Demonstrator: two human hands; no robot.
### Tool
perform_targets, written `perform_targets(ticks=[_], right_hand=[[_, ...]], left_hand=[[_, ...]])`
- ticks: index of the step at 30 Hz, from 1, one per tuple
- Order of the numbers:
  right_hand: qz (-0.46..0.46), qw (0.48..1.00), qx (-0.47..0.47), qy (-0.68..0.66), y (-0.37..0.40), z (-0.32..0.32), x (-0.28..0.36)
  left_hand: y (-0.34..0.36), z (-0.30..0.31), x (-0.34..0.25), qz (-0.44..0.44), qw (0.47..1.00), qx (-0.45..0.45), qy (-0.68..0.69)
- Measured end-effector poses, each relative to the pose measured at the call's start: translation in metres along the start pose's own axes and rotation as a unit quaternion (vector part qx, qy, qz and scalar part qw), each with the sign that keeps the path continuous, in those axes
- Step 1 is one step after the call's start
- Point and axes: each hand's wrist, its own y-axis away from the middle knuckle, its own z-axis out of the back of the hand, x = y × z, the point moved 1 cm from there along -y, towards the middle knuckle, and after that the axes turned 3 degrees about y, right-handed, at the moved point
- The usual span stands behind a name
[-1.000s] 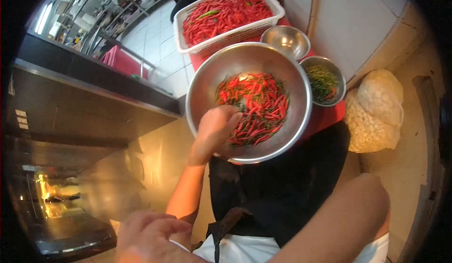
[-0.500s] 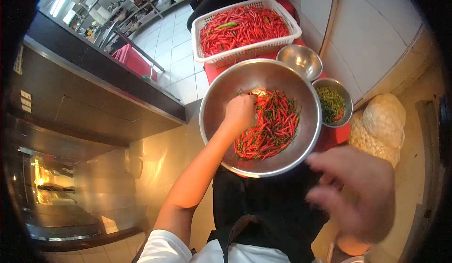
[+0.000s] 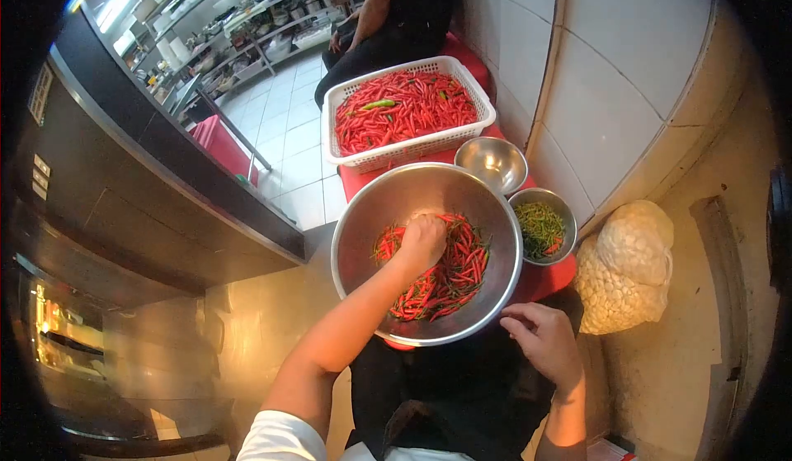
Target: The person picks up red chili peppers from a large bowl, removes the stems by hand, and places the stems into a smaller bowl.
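Observation:
A large steel mixing bowl holds red chili peppers with green stems. My left hand is inside it, closed in a fist on the pile; whatever its fingers hold is hidden beneath the hand. Just outside the bowl's lower right rim is my right hand, its thumb and forefinger slightly apart and nothing visible between them. To the right of the large bowl, a small steel bowl contains green chili stems with a few red bits.
Behind the bowl, a white plastic basket is heaped with red chilies. A second small steel bowl sits beside it on the red surface. A bag of pale pieces lies by the tiled wall. A seated person is beyond the basket.
My right hand has come down and left, closer to the bowl's rim. My left hand stays in the chilies. The view has shifted, showing more of the seated person.

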Motion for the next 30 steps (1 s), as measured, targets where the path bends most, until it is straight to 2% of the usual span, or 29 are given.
perform_targets(ticks=[2, 5, 6, 8, 10, 12, 15, 16, 18, 19, 22, 23, 26, 30], right_hand=[[0.006, 1.0, 0.001, 0.005, 0.0, -0.001, 0.0], [0.012, 1.0, -0.004, -0.009, -0.002, -0.004, -0.004], [0.016, 1.0, -0.006, -0.018, -0.004, -0.006, -0.007], [0.012, 0.999, -0.003, -0.044, -0.009, -0.009, -0.005], [-0.007, 0.997, 0.007, -0.075, -0.017, -0.016, 0.004], [0.031, 0.996, -0.033, -0.075, -0.033, -0.028, 0.013], [0.049, 0.988, -0.081, -0.122, -0.059, -0.065, 0.01], [0.051, 0.984, -0.094, -0.146, -0.066, -0.074, 0.012], [0.034, 0.98, -0.06, -0.187, -0.073, -0.082, 0.026], [0.025, 0.977, -0.042, -0.206, -0.074, -0.086, 0.03], [0.017, 0.971, 0.012, -0.24, -0.077, -0.103, 0.024], [0.007, 0.973, 0.026, -0.231, -0.075, -0.107, 0.02], [-0.022, 0.975, 0.05, -0.216, -0.068, -0.102, 0.021], [-0.03, 0.977, 0.031, -0.209, -0.06, -0.091, 0.022]], left_hand=[[0.005, 0.014, 0.006, 0.0, 0.998, 0.007, 0.056], [0.01, 0.044, 0.019, 0.062, 0.981, 0.022, 0.183], [0.014, 0.052, 0.025, 0.084, 0.952, 0.051, 0.289], [0.024, 0.07, 0.035, 0.128, 0.859, 0.103, 0.485], [0.042, 0.095, 0.026, 0.182, 0.719, 0.121, 0.66], [0.058, 0.104, 0.019, 0.201, 0.569, 0.103, 0.79], [0.077, 0.106, 0.003, 0.172, 0.459, 0.06, 0.87], [0.083, 0.104, 0.0, 0.169, 0.449, 0.06, 0.875], [0.093, 0.101, -0.007, 0.165, 0.428, 0.056, 0.887], [0.097, 0.1, -0.012, 0.188, 0.404, 0.034, 0.895], [0.104, 0.096, -0.018, 0.191, 0.38, -0.016, 0.905], [0.105, 0.083, -0.016, 0.216, 0.349, -0.037, 0.911], [0.114, 0.092, -0.017, 0.206, 0.372, -0.058, 0.903], [0.121, 0.092, -0.014, 0.198, 0.341, -0.043, 0.918]])
